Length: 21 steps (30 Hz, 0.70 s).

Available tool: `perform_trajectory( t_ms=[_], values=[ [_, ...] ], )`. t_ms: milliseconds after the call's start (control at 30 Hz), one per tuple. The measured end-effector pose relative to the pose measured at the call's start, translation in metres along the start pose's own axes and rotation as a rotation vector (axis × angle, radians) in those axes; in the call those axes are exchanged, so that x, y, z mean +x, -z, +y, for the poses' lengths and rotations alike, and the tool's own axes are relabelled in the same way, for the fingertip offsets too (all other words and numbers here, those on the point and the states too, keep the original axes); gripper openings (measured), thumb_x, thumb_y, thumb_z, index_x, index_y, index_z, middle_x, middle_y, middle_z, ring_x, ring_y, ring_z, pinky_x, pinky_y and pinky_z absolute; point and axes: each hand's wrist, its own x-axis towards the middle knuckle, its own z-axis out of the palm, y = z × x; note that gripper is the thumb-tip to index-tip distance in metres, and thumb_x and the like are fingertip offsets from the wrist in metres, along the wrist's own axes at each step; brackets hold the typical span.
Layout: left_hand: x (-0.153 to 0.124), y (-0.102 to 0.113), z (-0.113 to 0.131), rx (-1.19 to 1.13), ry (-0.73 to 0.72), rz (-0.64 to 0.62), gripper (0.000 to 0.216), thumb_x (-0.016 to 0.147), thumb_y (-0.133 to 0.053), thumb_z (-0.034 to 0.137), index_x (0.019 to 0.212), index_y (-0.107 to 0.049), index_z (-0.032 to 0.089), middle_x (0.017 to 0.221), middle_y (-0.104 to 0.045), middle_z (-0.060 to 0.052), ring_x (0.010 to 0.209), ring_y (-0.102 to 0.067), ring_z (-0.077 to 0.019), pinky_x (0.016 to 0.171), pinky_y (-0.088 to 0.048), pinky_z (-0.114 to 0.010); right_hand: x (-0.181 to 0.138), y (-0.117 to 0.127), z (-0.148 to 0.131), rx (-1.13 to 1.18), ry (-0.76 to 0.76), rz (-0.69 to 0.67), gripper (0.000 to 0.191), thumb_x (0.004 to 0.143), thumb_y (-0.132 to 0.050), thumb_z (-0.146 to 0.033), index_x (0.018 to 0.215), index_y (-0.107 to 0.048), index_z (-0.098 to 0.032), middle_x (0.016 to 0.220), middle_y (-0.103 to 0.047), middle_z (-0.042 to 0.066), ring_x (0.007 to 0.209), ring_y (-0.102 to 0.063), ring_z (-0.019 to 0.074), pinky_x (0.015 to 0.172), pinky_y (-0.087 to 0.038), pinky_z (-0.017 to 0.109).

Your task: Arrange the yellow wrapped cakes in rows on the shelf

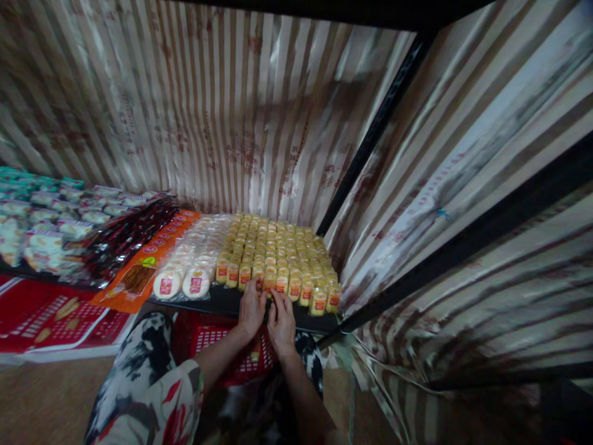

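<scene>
Several rows of small yellow wrapped snack packs (278,247) with red-orange labels stand close together on a black shelf (227,304). My left hand (252,311) and my right hand (281,321) meet at the front row, fingers bent and closed around a yellow snack pack (269,279) between them. The fingertips partly cover the packs there. Left of the yellow packs lie rows of clear-wrapped round white cakes (195,283) with red printing. Below my hands is a red plastic basket (210,337), with a small yellowish item inside, partly hidden by my forearms.
Orange snack bags (139,278), dark shiny packets (125,238) and white-and-teal packets (44,247) fill the shelf leftward. A red printed carton (55,318) sits below. Black frame posts (370,154) and striped plastic sheeting (259,111) bound the back and right. My knees flank the basket.
</scene>
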Motion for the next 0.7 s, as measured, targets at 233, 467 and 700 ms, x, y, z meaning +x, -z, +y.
perform_trajectory(
  t_ms=[233, 467, 700],
  values=[
    [0.002, 0.001, -0.003, 0.135, -0.091, -0.014, 0.012, 0.085, -0.042, 0.017, 0.089, -0.053, 0.019, 0.088, -0.058, -0.004, 0.085, -0.057, -0.0156, 0.080, -0.047, -0.029, -0.002, -0.005, 0.002, -0.058, 0.050, 0.037, 0.045, 0.086, -0.035, -0.015, 0.127, -0.050, -0.025, 0.102, -0.053, 0.008, 0.091, -0.055, 0.0157, 0.081, -0.049, 0.030],
    [0.005, 0.000, -0.007, 0.259, -0.116, -0.049, 0.014, 0.088, -0.040, 0.019, 0.086, -0.054, 0.018, 0.085, -0.055, -0.003, 0.080, -0.056, -0.0134, 0.075, -0.046, -0.024, 0.001, -0.012, -0.003, -0.220, -0.015, 0.026, 0.043, 0.086, -0.037, -0.020, 0.125, -0.053, -0.026, 0.099, -0.053, 0.007, 0.083, -0.053, 0.0152, 0.072, -0.048, 0.027],
    [0.002, 0.000, -0.014, 0.349, -0.174, -0.136, 0.026, 0.091, -0.036, 0.024, 0.105, -0.057, 0.020, 0.098, -0.056, -0.005, 0.083, -0.058, -0.0143, 0.077, -0.047, -0.024, 0.003, -0.015, -0.004, -0.288, -0.055, -0.001, 0.044, 0.086, -0.037, -0.020, 0.127, -0.050, -0.027, 0.102, -0.054, 0.007, 0.087, -0.052, 0.0163, 0.069, -0.046, 0.025]
  ],
)
